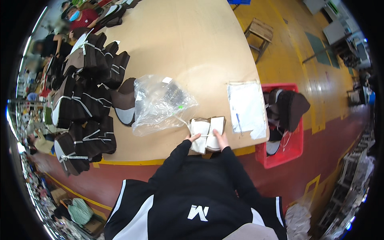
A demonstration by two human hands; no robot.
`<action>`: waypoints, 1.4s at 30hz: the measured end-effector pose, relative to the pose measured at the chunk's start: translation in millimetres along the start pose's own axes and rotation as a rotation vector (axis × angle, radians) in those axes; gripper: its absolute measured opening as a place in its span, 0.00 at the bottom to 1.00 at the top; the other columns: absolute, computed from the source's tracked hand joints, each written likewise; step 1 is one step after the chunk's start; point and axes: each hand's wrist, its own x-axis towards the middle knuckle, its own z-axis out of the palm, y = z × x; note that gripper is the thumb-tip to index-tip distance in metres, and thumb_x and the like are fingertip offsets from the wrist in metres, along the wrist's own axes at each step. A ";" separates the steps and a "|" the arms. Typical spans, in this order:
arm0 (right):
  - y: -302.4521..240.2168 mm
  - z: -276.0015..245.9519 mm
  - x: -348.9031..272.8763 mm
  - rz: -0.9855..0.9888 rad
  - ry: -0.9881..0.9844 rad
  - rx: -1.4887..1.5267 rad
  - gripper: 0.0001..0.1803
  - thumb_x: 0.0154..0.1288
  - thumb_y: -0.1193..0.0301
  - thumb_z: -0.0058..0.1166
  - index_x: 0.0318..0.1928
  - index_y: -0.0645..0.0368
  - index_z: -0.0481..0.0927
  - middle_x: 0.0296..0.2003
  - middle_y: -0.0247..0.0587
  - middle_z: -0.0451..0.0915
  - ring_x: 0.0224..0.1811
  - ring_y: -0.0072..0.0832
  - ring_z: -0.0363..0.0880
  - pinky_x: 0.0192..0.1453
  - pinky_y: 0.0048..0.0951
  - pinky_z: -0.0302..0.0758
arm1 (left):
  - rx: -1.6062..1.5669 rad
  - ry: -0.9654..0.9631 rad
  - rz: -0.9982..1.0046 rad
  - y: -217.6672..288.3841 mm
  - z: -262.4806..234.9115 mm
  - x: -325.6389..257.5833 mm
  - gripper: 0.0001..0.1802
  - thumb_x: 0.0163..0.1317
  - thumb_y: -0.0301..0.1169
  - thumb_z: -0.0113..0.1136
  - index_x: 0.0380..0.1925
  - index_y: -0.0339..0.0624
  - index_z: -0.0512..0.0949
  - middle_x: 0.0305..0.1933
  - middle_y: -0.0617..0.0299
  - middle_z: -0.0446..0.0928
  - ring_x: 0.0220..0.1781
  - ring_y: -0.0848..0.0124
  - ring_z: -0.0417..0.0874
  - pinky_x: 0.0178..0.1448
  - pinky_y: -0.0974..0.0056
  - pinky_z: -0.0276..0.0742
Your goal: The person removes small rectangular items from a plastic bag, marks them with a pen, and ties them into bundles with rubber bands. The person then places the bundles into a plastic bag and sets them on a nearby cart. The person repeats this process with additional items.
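Observation:
At the near edge of the table (188, 52) lies a bundle of white fabric pieces (216, 123) with brown edges, tied round with white string. My left hand (194, 138) grips its left side, thumb on top. From the right, my right hand (221, 140) holds the same bundle, with its thumb near the string. The fingers under the bundle are hidden. A loose white tie end runs from the bundle toward a crumpled clear plastic bag (158, 108) to its left. Beside that bag rests a dark brown cut piece with a grey end (126, 115).
Stacks of tied dark brown pieces (82, 100) line the table's left side. White sheets (246, 106) with a pen lie at the right edge. A red crate (283, 157) holding brown pieces stands beyond it. A wooden stool (262, 30) is farther off; people work at far left.

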 end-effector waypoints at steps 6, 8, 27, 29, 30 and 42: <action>-60.4 -29.4 -30.1 -0.025 -0.092 0.152 0.39 0.55 0.55 0.63 0.56 0.74 0.65 0.53 0.59 0.73 0.56 0.42 0.72 0.61 0.34 0.67 | 0.093 0.237 0.037 -13.5 28.3 -14.2 0.61 0.32 0.63 0.73 0.58 0.25 0.66 0.58 0.38 0.70 0.60 0.54 0.73 0.62 0.57 0.70; -103.3 -60.1 -36.9 -0.057 -0.085 0.248 0.34 0.60 0.61 0.60 0.59 0.71 0.63 0.54 0.52 0.72 0.57 0.36 0.71 0.62 0.32 0.65 | 0.240 0.286 0.041 24.4 67.7 -23.1 0.64 0.29 0.69 0.69 0.58 0.25 0.66 0.60 0.36 0.67 0.63 0.51 0.70 0.64 0.55 0.67; -247.1 -92.3 261.1 -0.431 0.269 -1.128 0.37 0.67 0.50 0.47 0.70 0.52 0.53 0.60 0.51 0.70 0.62 0.49 0.68 0.62 0.54 0.63 | 0.360 0.109 0.104 -23.6 166.6 -39.1 0.30 0.57 0.48 0.57 0.57 0.44 0.73 0.54 0.51 0.77 0.55 0.57 0.77 0.59 0.57 0.72; -269.6 -105.8 252.0 -0.432 0.520 -1.342 0.38 0.65 0.48 0.46 0.71 0.44 0.52 0.58 0.45 0.72 0.60 0.46 0.70 0.57 0.60 0.65 | 0.384 0.281 -0.092 -75.5 138.0 -71.3 0.28 0.54 0.47 0.57 0.55 0.48 0.75 0.50 0.53 0.80 0.50 0.56 0.81 0.55 0.56 0.76; -269.4 -84.3 230.7 -0.484 0.504 -1.294 0.38 0.64 0.48 0.48 0.70 0.44 0.54 0.57 0.45 0.72 0.59 0.46 0.71 0.57 0.58 0.66 | 0.303 0.504 -0.191 -143.4 140.2 -91.3 0.27 0.54 0.46 0.57 0.53 0.50 0.77 0.49 0.53 0.80 0.51 0.55 0.80 0.56 0.56 0.75; -178.2 149.8 -46.0 -1.564 -0.632 -0.741 0.19 0.61 0.71 0.54 0.54 0.57 0.76 0.58 0.52 0.68 0.61 0.45 0.66 0.63 0.42 0.62 | -0.795 1.127 -0.465 -410.6 270.8 -153.1 0.20 0.50 0.41 0.64 0.43 0.45 0.82 0.41 0.56 0.83 0.45 0.60 0.83 0.55 0.59 0.75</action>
